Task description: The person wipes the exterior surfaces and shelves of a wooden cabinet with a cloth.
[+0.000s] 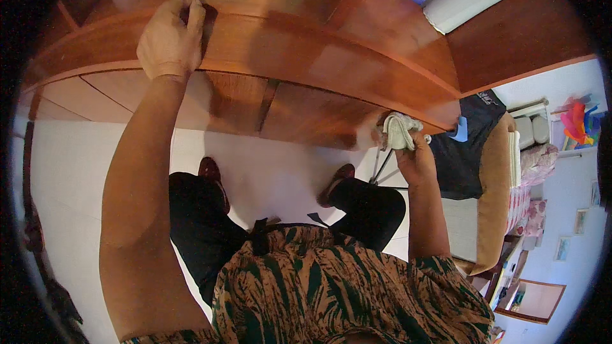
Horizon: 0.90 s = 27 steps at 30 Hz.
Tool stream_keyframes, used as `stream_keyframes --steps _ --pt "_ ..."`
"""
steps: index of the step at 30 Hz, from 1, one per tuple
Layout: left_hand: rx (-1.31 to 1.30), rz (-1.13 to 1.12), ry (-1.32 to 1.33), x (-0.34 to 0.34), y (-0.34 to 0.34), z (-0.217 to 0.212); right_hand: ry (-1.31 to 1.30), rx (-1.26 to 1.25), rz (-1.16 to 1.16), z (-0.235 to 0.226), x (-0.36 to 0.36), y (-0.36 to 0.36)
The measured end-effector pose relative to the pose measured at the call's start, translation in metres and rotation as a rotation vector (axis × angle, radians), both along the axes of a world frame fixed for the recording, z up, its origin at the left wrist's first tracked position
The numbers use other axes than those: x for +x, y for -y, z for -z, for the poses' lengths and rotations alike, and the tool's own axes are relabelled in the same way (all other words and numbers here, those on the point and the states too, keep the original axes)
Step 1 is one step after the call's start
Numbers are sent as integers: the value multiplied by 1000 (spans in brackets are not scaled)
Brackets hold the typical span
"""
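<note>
- Patterned shirt [331, 286] fills the lower centre.
- Right hand [411, 153], centre right, its grip closed around a pale cloth [398, 130] against the tabletop [299, 51] edge.
- Left hand [171, 38], upper left, presses the tabletop, fingers curled, holding nothing.

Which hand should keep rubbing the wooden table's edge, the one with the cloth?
Probably the right hand: it grips the white cloth against the edge of the wooden table. The left hand only rests on the tabletop, holding nothing.
</note>
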<state>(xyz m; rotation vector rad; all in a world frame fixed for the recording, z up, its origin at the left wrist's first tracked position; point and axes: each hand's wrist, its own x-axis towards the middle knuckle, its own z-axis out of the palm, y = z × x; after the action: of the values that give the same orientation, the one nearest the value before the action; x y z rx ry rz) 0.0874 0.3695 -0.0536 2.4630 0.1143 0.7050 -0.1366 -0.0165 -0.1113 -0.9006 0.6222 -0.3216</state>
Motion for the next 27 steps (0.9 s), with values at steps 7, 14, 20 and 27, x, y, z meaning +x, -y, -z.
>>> stream_keyframes --steps 7,14,20,27 --pt "-15 8 88 3 -10 4 -133 -68 -158 36 9 -9" --pt "-4 -35 -20 -7 -13 -9 -238 -65 -202 138 21 -5" --pt "6 11 151 -4 -13 -3 -452 211 -168 292 26 -11" --pt "-145 98 172 -6 -9 -7 -540 278 -122 354 9 -29"
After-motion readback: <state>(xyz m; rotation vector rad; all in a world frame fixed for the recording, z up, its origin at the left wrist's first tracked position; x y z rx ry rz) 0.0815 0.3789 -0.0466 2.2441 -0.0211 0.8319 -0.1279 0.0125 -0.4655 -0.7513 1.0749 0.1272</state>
